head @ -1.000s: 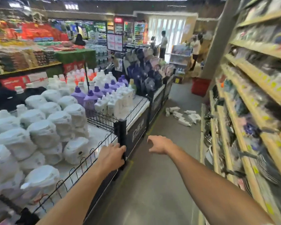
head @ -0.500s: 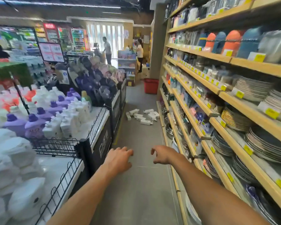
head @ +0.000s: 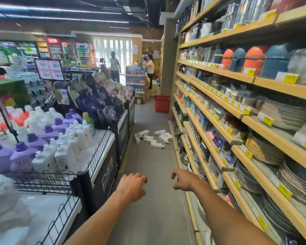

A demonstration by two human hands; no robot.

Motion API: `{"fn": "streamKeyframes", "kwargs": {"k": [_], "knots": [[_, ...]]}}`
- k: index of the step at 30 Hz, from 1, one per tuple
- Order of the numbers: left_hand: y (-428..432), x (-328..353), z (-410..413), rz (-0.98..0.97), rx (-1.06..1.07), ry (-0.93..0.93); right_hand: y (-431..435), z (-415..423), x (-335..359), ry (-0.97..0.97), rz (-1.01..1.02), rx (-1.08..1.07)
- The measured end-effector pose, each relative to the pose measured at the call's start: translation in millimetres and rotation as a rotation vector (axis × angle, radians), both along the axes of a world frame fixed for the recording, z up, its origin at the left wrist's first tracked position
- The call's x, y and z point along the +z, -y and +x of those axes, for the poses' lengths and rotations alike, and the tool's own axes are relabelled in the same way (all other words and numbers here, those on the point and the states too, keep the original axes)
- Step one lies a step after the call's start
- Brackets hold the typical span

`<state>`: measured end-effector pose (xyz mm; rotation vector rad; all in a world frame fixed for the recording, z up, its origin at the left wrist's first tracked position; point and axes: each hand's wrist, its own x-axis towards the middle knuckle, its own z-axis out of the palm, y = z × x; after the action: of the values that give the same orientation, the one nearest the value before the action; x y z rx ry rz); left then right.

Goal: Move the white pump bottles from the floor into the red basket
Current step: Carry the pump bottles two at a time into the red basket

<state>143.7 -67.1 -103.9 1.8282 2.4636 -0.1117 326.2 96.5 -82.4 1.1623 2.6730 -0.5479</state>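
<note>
Hands reach forward empty: left hand (head: 133,185) and right hand (head: 183,180), loosely curled, touch nothing above the grey floor (head: 149,220). White pump bottles (head: 153,138) lie scattered farther along, near the floor's right edge by the wooden shelves (head: 217,103). The red basket (head: 162,104) stands beyond them.
</note>
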Motion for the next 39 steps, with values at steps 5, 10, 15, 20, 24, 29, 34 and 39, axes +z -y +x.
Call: {"fn": "streamKeyframes", "kwargs": {"k": [5,10,15,20,24,29,34,39], "knots": [[-39.5,11.9,-24.3,0.007,0.034,-0.004,-45.8,-18.4,-1.0,-0.002,-0.025,-0.012],[-75.7,14.8,-44.9,-0.002,0.045,0.001,-85.6,-45.9,-1.6,0.009,-0.042,0.01],[-101.0,20.6,-74.8,0.009,0.038,-0.005,-117.6,-82.5,-2.7,0.02,-0.025,0.021],[-137.3,29.8,-121.4,-0.013,0.015,-0.004,-145.1,-126.9,-2.2,0.022,-0.044,-0.007],[-170.4,32.2,-157.2,-0.053,-0.037,0.029,-164.1,-153.6,-0.9,0.01,-0.057,-0.043],[-204.8,31.7,-194.8,-0.064,-0.072,0.036,-188.4,-181.8,0.9,0.022,-0.048,-0.076],[-236.8,31.7,-223.0,-0.017,-0.08,0.029,-213.6,-206.2,-0.8,-0.002,0.056,-0.12],[-276.4,20.3,-242.7,0.071,-0.047,0.001,-238.2,-229.7,-5.9,-0.035,0.306,-0.167]]}}
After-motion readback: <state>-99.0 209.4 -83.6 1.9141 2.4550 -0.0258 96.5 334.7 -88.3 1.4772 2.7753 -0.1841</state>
